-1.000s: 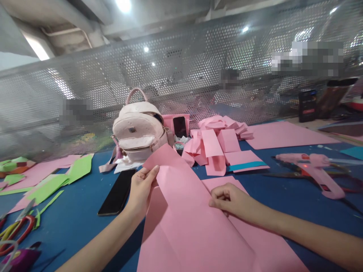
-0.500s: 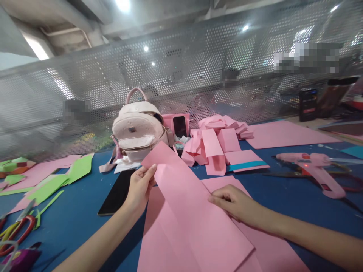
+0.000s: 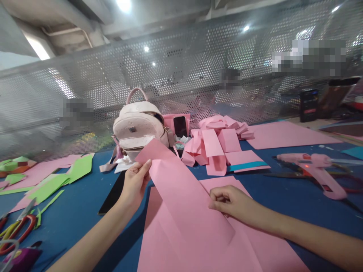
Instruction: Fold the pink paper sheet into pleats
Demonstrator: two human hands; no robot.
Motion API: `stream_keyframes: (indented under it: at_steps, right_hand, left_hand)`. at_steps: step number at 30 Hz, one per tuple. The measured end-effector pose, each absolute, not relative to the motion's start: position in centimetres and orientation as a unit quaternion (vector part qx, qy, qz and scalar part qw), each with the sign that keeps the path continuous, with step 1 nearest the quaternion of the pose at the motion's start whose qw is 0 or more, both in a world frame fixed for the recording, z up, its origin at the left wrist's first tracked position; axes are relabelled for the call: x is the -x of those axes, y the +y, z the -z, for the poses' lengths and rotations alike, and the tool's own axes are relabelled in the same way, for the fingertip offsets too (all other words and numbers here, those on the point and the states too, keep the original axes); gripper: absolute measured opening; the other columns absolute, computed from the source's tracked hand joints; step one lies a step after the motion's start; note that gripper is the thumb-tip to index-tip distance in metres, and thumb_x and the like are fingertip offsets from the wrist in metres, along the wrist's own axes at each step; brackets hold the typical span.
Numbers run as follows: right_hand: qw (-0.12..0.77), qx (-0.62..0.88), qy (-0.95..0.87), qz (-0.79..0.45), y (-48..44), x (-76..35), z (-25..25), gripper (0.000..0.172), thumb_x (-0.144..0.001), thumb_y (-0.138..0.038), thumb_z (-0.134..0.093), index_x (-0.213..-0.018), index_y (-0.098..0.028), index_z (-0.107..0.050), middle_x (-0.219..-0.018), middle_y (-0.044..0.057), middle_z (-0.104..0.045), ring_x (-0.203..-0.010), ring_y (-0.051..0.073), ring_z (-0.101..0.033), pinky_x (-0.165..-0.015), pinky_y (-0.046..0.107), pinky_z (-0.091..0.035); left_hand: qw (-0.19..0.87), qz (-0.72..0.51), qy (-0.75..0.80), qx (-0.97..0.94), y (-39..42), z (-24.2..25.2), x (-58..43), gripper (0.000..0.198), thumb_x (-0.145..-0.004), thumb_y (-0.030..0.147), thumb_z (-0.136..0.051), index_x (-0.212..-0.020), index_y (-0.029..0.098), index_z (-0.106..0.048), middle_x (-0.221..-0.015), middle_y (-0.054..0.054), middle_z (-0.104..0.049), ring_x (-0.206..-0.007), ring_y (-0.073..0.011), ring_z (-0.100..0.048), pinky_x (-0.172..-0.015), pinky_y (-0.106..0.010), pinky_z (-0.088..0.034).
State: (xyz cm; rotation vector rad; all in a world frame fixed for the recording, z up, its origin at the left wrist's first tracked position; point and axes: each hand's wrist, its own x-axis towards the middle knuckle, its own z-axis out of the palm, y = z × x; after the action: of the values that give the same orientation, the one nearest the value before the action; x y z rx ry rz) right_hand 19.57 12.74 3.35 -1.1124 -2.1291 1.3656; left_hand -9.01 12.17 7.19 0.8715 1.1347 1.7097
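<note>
A long strip of pink paper (image 3: 181, 196) slants across the middle of the view, its upper end raised and its lower end curving down. My left hand (image 3: 137, 179) is closed on the upper left edge, thumb on top and fingers behind. At the right edge, my right hand (image 3: 231, 200) has its fingers curled, thumb and forefinger pinching the paper's side. Beneath lie larger pink sheets (image 3: 272, 247) on the blue table (image 3: 113, 241). A dark tablet-like slab (image 3: 113, 194) lies partly hidden behind my left hand.
Behind stand a pale backpack (image 3: 138, 128), a phone (image 3: 180, 126) and a heap of folded pink paper (image 3: 212, 141). A pink glue gun (image 3: 317, 170) lies right, with dark blades beneath. Green paper (image 3: 81, 168) and red-handled scissors (image 3: 27, 226) are left. A perforated metal screen (image 3: 181, 79) rises behind.
My left hand has shifted slightly left and toward me, drawing the strip's upper end along. The lower right corner has curled under. My right hand has barely moved.
</note>
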Motion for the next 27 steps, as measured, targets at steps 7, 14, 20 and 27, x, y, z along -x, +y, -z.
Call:
stream_keyframes:
  at_steps: [7,14,20,27]
  right_hand:
    - [0.193,0.391,-0.761,-0.48,12.8,-19.8,-2.9,0.052,-0.094,-0.058,-0.05,-0.061,-0.021,-0.032,-0.059,-0.005,-0.03,-0.055,0.011,-0.032,-0.051,0.025,-0.024]
    - [0.199,0.404,-0.748,-0.487,12.8,-19.8,-2.9,0.053,-0.095,-0.062,-0.045,-0.063,-0.022,-0.031,-0.06,-0.005,-0.027,-0.05,0.011,-0.032,-0.047,0.025,-0.023]
    - [0.242,0.39,-0.753,-0.472,13.0,-19.6,-3.0,0.052,-0.09,-0.057,-0.056,-0.061,-0.021,-0.033,-0.062,-0.005,-0.031,-0.054,0.011,-0.038,-0.051,0.025,-0.028]
    - [0.246,0.395,-0.691,-0.554,12.8,-19.5,-2.9,0.056,-0.087,-0.062,-0.058,-0.058,-0.023,-0.03,-0.046,-0.009,-0.032,-0.038,0.011,-0.047,-0.048,0.025,-0.038]
  left_hand:
    - [0.43,-0.69,0.459,-0.36,12.5,-7.3,9.8,0.041,-0.061,0.036,-0.092,-0.06,0.016,-0.056,-0.057,0.006,-0.053,-0.052,-0.0054,-0.045,-0.05,-0.015,-0.042]
    - [0.417,-0.698,0.461,-0.355,13.0,-7.5,10.8,0.037,-0.06,0.037,-0.092,-0.065,0.016,-0.062,-0.06,0.005,-0.059,-0.054,-0.006,-0.052,-0.053,-0.016,-0.046]
    - [0.41,-0.706,0.455,-0.356,13.3,-7.9,11.1,0.037,-0.056,0.036,-0.093,-0.068,0.015,-0.066,-0.066,0.002,-0.066,-0.057,-0.0088,-0.059,-0.055,-0.018,-0.048]
    - [0.396,-0.721,0.443,-0.357,13.4,-8.2,11.8,0.033,-0.058,0.032,-0.093,-0.067,0.015,-0.067,-0.067,0.002,-0.067,-0.058,-0.0081,-0.06,-0.058,-0.017,-0.051]
